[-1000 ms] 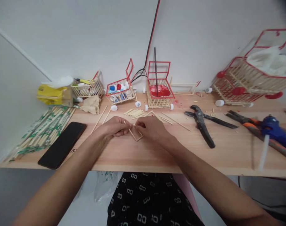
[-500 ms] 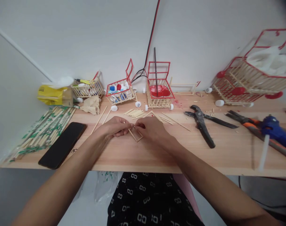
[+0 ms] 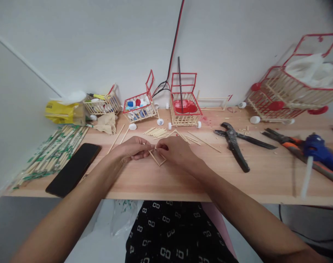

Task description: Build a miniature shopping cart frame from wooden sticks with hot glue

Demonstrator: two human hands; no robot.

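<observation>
Left hand (image 3: pixel 137 148) and right hand (image 3: pixel 176 148) come close together above the light-brown wooden table (image 3: pixel 180 182), and both of them grasp a small angular frame of thin, pale wooden sticks (image 3: pixel 155 159). This frame lies between the two hands, its far part among the fingertips, and its near corner points toward the person, free of the fingers. What exactly is pinched at the far end is too small to tell.

The left hand has its thumb on top, and its other fingers curl underneath. The right hand shows its back upward, with the fingers bent inward to the left. Both forearms enter from the lower corners and slant inward over the near table edge, the left one passing just beside a black rectangular phone (image 3: pixel 73 170).

Just beyond the hands there is a row of short, pale wooden sticks (image 3: pixel 155 131). Farther behind stands a small wooden-stick cart with red rims (image 3: pixel 185 118), well apart from the fingers.
</observation>
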